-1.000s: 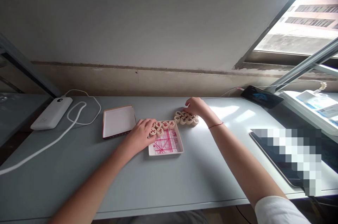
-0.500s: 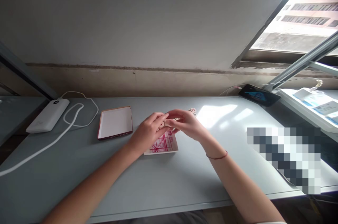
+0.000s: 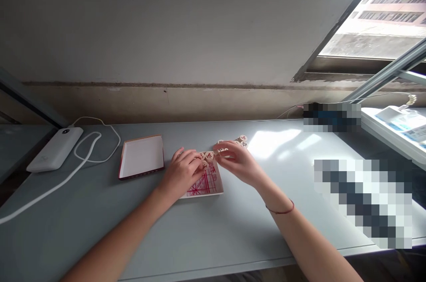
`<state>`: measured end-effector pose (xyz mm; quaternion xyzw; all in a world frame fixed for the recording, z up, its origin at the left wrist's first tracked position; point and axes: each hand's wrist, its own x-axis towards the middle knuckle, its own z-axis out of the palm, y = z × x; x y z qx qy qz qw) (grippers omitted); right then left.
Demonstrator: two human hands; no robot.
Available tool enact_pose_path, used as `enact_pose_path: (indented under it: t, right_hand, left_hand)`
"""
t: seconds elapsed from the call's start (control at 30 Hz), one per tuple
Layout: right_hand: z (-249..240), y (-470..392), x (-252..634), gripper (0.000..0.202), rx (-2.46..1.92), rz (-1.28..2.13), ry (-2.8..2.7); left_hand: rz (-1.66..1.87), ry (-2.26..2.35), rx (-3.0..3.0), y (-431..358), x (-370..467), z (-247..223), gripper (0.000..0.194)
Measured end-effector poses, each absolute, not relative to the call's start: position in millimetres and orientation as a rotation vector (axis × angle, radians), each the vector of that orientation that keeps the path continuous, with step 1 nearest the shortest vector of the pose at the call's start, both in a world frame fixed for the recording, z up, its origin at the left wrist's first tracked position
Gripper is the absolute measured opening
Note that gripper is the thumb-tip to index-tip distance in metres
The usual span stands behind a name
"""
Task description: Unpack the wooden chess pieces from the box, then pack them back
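A shallow box (image 3: pixel 214 186) with pink-red printed lines inside lies in front of me. Round Chinese chess pieces (image 3: pixel 209 155) with red characters sit along its far side. My left hand (image 3: pixel 181 171) rests over the box's left part, fingers loosely spread and touching the pieces there. At the far right corner of the box, my right hand (image 3: pixel 238 162) has thumb and fingertips pinched on a piece, mostly hidden by the fingers. Just beyond it, several more pieces (image 3: pixel 243 144) lie on the table.
An open box lid (image 3: pixel 142 158), white inside, lies to the left. Farther left are a white power bank (image 3: pixel 55 149) and a thick white cable (image 3: pixel 66 180). Blurred patches cover items at the right, near a white tray (image 3: pixel 396 129). The wall (image 3: pixel 199 104) borders the table's back.
My hands have moved apart: the left slid slightly left, the right stayed near the box corner. More pieces now show in the box and behind my right hand.
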<state>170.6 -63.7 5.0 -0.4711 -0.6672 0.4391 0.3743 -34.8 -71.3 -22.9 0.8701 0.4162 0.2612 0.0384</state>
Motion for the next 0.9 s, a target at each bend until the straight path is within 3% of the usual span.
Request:
enact_pose_path:
  t: [0.1, 0.3, 0.6, 0.73, 0.9]
  right_hand:
    - [2.1, -73.1, 160.5, 0.022, -1.192, 0.872, -1.967]
    - [-7.8, -80.7, 145.3, 0.014, -1.233, 0.358, -2.260]
    - [-14.8, -81.1, 139.3, 0.014, -1.102, 0.236, -2.409]
    - [-15.0, -80.2, 141.9, 0.020, -1.124, 0.176, -2.465]
    - [-22.4, -77.5, 137.7, 0.012, -1.214, 0.110, -2.472]
  left_hand:
    - [0.781, 1.286, 2.680, -68.7, -38.5, -21.0, 0.003]
    - [0.642, 1.353, 2.670, -67.2, -47.2, -23.1, 0.034]
    - [0.552, 1.314, 2.499, -67.3, -50.2, -30.2, 0.049]
    - [0.567, 1.307, 2.465, -67.3, -49.9, -29.6, 0.046]
    - [0.603, 1.287, 2.447, -65.0, -51.9, -31.9, 0.047]
